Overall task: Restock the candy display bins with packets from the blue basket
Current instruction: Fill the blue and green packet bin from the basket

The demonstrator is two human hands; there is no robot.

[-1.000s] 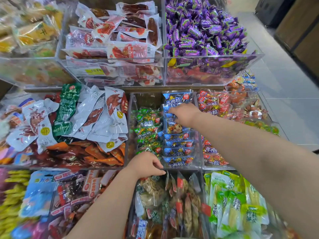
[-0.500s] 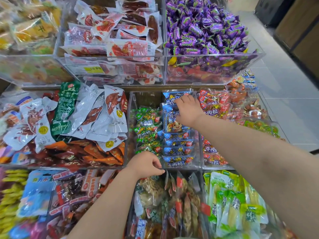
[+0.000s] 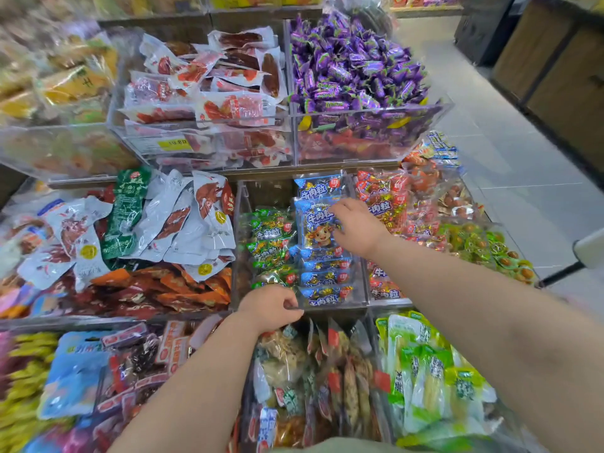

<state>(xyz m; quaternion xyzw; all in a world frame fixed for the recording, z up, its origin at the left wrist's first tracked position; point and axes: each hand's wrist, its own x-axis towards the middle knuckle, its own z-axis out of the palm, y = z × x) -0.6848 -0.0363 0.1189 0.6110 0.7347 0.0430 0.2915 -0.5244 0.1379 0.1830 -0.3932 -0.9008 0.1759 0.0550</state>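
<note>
The right hand (image 3: 356, 227) pinches the right edge of a blue crinkly plastic beef-cube packet (image 3: 317, 223), which lies atop the blue row in the middle clear acrylic bin (image 3: 336, 309). The left hand (image 3: 271, 308) curls over that bin's front rim. The packet looks light, soft and slick; best held by its stiffer sealed edge. The blue basket is out of view

The right hand (image 3: 359, 227) hides the blue packet's (image 3: 314, 223) right edge.
</note>
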